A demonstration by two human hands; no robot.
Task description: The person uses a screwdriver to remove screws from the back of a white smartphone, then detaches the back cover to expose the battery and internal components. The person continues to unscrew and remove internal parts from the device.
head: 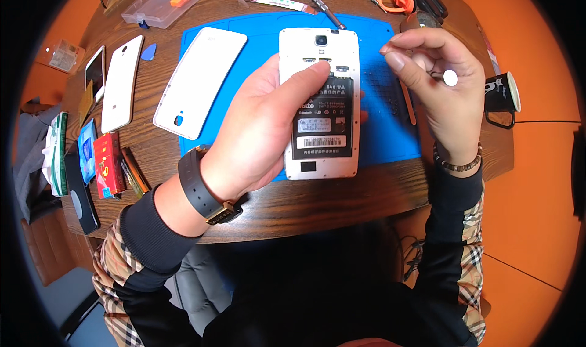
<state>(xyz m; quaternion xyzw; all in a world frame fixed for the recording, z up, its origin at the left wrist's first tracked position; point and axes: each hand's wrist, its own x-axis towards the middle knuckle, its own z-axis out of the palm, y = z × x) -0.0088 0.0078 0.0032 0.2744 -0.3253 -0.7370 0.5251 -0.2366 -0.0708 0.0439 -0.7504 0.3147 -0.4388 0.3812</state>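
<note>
My left hand (pixel 261 113) grips a white smartphone (pixel 286 164) with its back cover off, held upright over the blue work mat (pixel 387 136). The left thumb presses on the phone near its card slots, below the camera lens (pixel 321 40). A black battery (pixel 322 109) bearing writing sits in the phone. Off to the right, my right hand (pixel 435 67) is raised with thumb and index fingertip close together. A small object with a round white end (pixel 450 78) is held in its curled fingers; its other end is hidden. A detached white back cover (pixel 201 81) lies partly on the mat.
More phones lie left, one white (pixel 122 84) and one with a dark screen (pixel 95 72), near a blue pick (pixel 149 52). A red box (pixel 109 164) and tissue packs stand nearby. Screwdrivers (pixel 326 10) and a clear plastic box (pixel 158 8) are behind. A black mug (pixel 501 93) is right.
</note>
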